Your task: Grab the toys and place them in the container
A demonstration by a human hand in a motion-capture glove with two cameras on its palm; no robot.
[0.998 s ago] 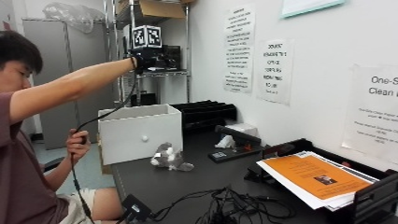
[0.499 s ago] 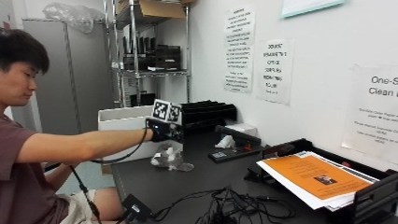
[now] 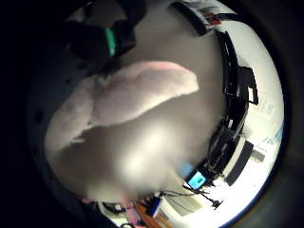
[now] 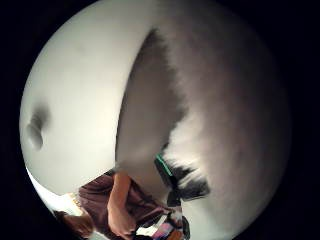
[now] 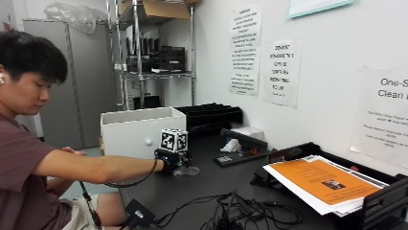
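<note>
In the outside view a grey-white plush toy [image 5: 188,170] lies on the black table [image 5: 210,189], just in front of the white container [image 5: 137,132]. My gloved right hand [image 5: 169,162] is down on the toy and covers most of it. The plush toy [image 3: 133,95] fills the little finger side palm view, with a black fingertip [image 3: 97,42] against it. In the thumb side palm view the toy [image 4: 235,115] sits beside the container's white front [image 4: 75,100], and another black fingertip [image 4: 175,177] curls onto the fur.
A black desk tool [image 5: 239,148] and stacked black trays [image 5: 210,115] stand behind the toy by the wall. Tangled cables [image 5: 236,213] lie at the front. A paper tray with an orange sheet [image 5: 325,182] is at the right. A small black device [image 5: 137,213] sits at the table's near edge.
My right hand has come down from high above the container to the table and now rests on the plush toy. The toy has stayed where it was.
</note>
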